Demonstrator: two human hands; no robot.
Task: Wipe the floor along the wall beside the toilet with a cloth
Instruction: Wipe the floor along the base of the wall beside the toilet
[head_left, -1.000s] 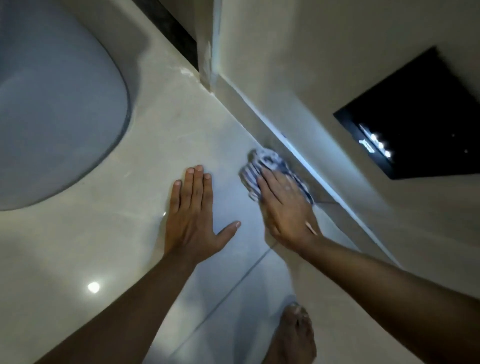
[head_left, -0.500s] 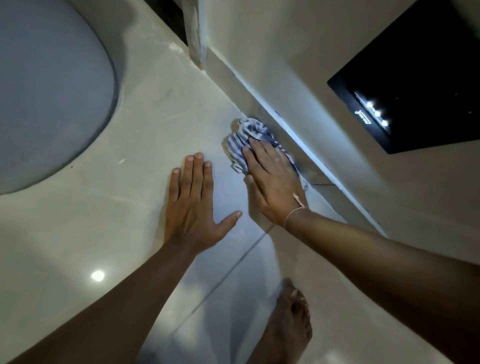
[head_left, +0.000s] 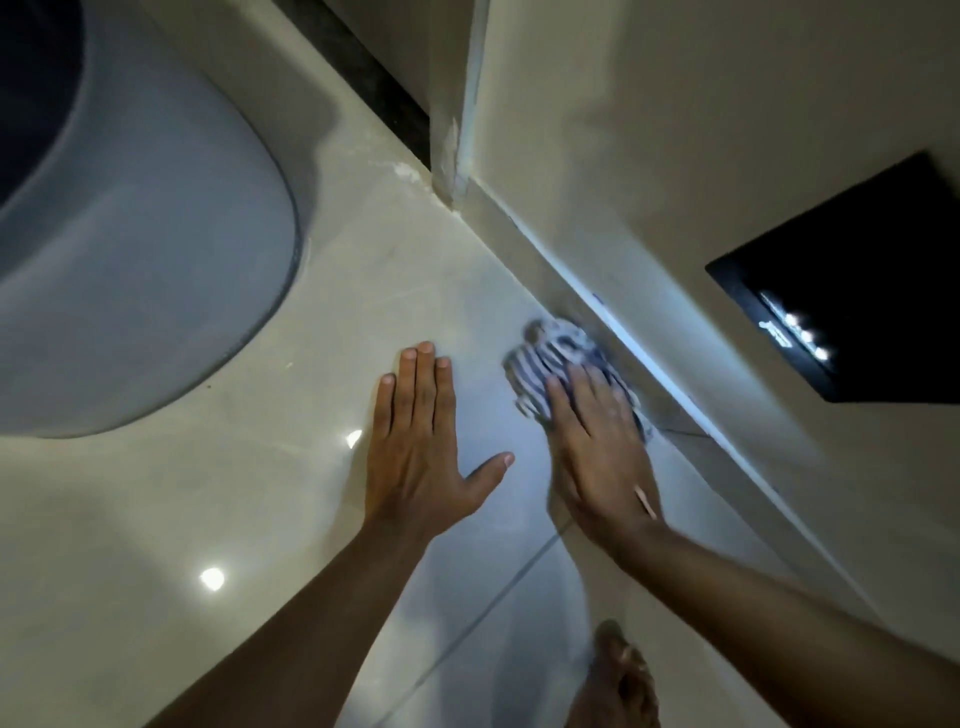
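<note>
A crumpled blue-and-white striped cloth (head_left: 550, 358) lies on the glossy beige floor tiles (head_left: 291, 499), right against the skirting at the foot of the wall (head_left: 623, 171). My right hand (head_left: 597, 447) presses flat on the cloth's near part, fingers pointing up the wall line. My left hand (head_left: 421, 441) rests flat on the tiles just left of it, fingers together, thumb spread, holding nothing. The white toilet base (head_left: 135, 280) fills the upper left.
A black recessed panel (head_left: 862, 291) with small lights sits in the wall at right. A wall corner post (head_left: 457, 130) meets the floor ahead of the cloth. My bare foot (head_left: 618, 680) stands at the bottom edge. A grout line (head_left: 498, 592) crosses the tiles.
My right hand has drawn the cloth back toward me along the skirting after pushing it forward half a second ago. My left hand stays planted. The view has tilted.
</note>
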